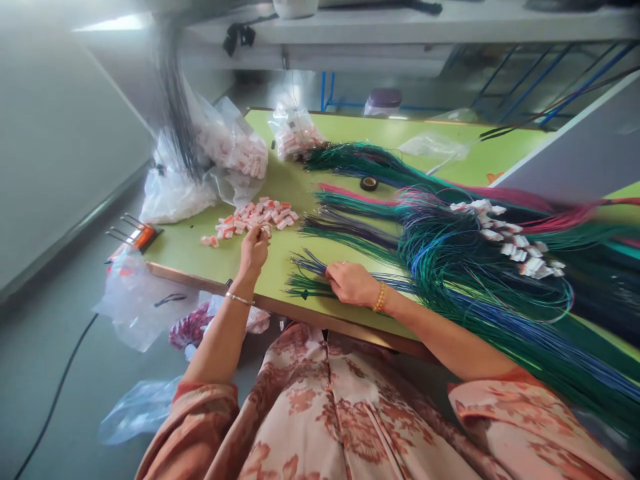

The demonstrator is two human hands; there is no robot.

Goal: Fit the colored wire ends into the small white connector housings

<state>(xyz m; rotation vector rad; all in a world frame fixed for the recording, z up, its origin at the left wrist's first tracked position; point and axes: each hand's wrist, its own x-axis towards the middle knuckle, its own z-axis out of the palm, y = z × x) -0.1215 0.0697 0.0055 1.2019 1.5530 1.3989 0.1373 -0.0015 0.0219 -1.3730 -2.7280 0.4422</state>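
Note:
My left hand (254,252) is at the near edge of a pile of small white and orange plastic connectors (257,217). Its fingers are pinched together on a connector, mostly hidden by the fingertips. Over the blue and green wires (305,263) near the table's front edge lies my right hand (353,283), its fingers closed on blue wires. The wire tips fan out to the left of that hand. Beyond it, more bundles of dark, green and pink wires (345,197) lie side by side with their ends pointing left.
Bags of connectors (235,150) stand at the table's far left. A roll of black tape (369,183) lies among the wires. White connectors (515,240) sit on the wires at right. An orange tool with metal prongs (143,237) is at the left corner. A shelf (400,30) crosses above.

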